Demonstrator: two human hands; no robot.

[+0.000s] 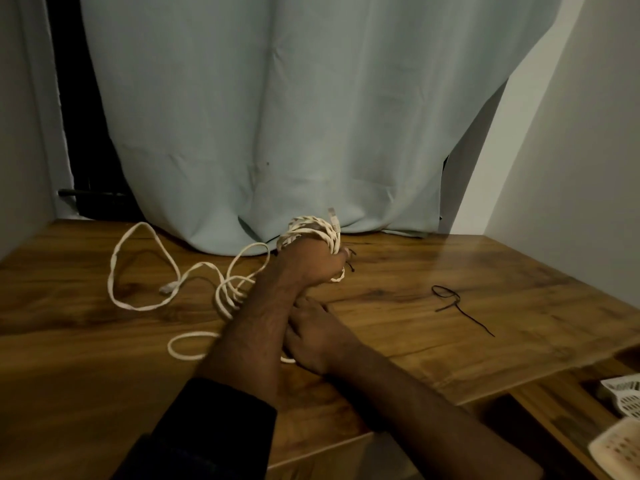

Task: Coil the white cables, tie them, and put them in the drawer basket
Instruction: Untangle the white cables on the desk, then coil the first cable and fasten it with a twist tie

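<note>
Dark sleeve (214, 424) at 6 o'clock covers the near end of the left forearm, which crosses over the right one. Wooden table (450, 271) fills the lower half, with a pale curtain (277, 116) hanging at 12 o'clock. White cable (145, 271) sprawls in loose loops from 9 o'clock toward the centre, 1 plug lying on the wood. Left hand (311, 263) is fisted around the coil (311, 228), whose turns wrap over its knuckles and fingers, a second plug sticking up. Right hand (311, 336) lies under the left forearm; its finger posture cannot be told. White basket (623, 398) sits at 4 o'clock. Black tie (453, 301) lies at 3 o'clock, well apart from both hands.
</note>
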